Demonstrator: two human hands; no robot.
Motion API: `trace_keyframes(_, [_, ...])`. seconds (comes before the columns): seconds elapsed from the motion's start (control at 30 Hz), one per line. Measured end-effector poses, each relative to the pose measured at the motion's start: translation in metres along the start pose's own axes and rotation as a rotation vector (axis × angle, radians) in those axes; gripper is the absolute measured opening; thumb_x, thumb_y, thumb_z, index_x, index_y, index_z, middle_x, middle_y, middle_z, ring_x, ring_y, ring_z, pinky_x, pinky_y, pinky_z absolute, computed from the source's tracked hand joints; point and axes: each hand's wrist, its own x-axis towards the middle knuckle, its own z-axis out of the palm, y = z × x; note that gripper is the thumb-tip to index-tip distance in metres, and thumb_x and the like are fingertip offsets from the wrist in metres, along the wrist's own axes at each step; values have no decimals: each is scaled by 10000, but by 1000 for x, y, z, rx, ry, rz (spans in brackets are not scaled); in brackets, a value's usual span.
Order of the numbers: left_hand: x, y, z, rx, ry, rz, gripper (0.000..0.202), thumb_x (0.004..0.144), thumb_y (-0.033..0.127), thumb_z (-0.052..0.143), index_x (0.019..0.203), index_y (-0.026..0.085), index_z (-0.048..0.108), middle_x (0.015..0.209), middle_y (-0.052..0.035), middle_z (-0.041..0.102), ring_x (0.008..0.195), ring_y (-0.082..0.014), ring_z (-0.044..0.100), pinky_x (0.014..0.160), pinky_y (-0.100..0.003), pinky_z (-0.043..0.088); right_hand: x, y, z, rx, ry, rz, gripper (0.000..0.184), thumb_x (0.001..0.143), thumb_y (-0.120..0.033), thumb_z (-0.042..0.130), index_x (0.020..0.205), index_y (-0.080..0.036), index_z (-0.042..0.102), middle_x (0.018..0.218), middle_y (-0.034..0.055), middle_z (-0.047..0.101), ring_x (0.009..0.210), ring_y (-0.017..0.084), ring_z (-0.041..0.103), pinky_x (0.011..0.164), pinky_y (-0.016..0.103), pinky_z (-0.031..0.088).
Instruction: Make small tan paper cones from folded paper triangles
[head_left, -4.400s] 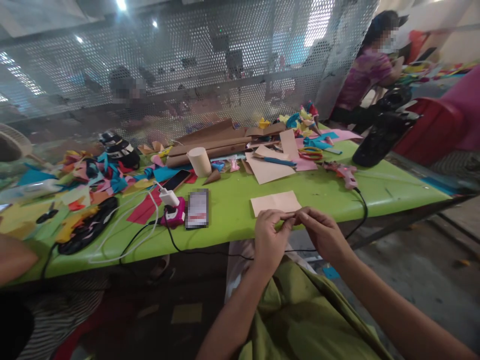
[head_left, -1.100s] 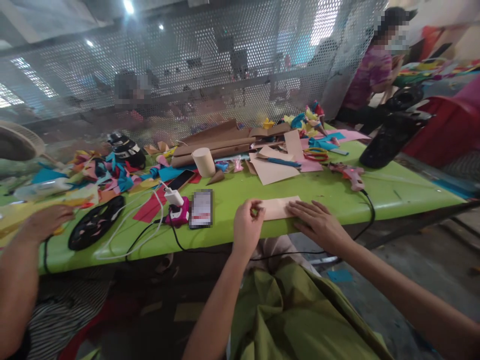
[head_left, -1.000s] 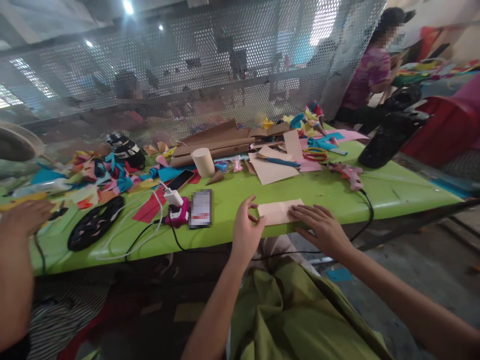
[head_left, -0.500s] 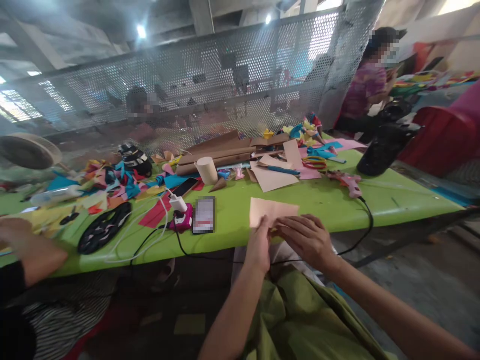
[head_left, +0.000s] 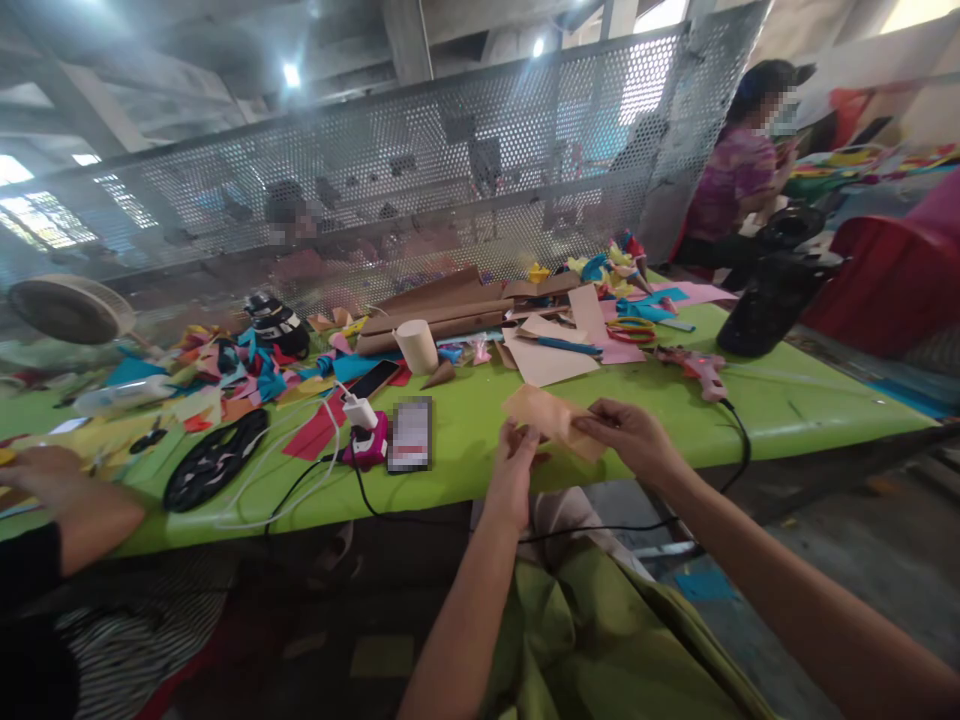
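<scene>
Both my hands hold a small piece of tan paper (head_left: 551,415) over the front edge of the green-covered table (head_left: 465,430). My left hand (head_left: 516,470) pinches its left side, thumb on top. My right hand (head_left: 626,432) grips the right end between thumb and fingers. The sheet is tilted and looks curved or creased near the middle. Beyond it lie larger tan sheets (head_left: 551,362) with a blue pen-like tool (head_left: 566,347) on top. A pink glue gun (head_left: 694,372) rests to the right of my right hand.
A phone (head_left: 411,435) and a magenta power adapter (head_left: 369,440) with trailing cables sit to the left. A tan paper cylinder (head_left: 416,347) stands behind them. At far right is a black bottle (head_left: 772,300). A co-worker's arm (head_left: 82,500) reaches in from the left.
My right hand has shifted from lying flat over the paper to pinching its right end. The paper has tilted and turned, its right side now lower.
</scene>
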Motion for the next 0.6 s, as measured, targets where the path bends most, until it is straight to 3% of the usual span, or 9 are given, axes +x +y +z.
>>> trace_keyframes(0.1, [1, 3, 5, -58, -35, 15, 673, 629, 451, 890, 1206, 261, 603, 1147, -33, 703, 1073, -194, 675, 798, -259, 530, 4, -1, 8, 45, 113, 14, 524, 576, -647, 801, 549, -218, 502, 517, -54, 439, 517, 111, 383, 481, 248, 274])
trace_keyframes(0.23, [0, 7, 17, -62, -161, -11, 641, 639, 418, 886, 1195, 234, 625, 1174, -64, 720, 1100, -224, 677, 903, -314, 530, 4, -4, 18, 51, 85, -16, 498, 564, -614, 815, 562, -219, 512, 548, -46, 478, 546, 123, 427, 497, 248, 329])
trace_keyframes(0.43, [4, 13, 28, -110, -33, -66, 373, 705, 308, 794, 1041, 190, 681, 1058, -59, 763, 1021, -223, 707, 851, -313, 558, -6, -8, 24, 164, -37, 15, 457, 640, -614, 784, 602, -215, 563, 550, -37, 535, 539, 134, 481, 483, 244, 381])
trace_keyframes(0.6, [7, 21, 22, -234, 1, -208, 246, 686, 292, 660, 895, 164, 662, 816, -37, 756, 841, -226, 729, 776, -338, 570, -5, -7, 17, 360, 51, 174, 451, 594, -615, 824, 699, -207, 665, 667, 11, 683, 577, 170, 579, 511, 267, 442])
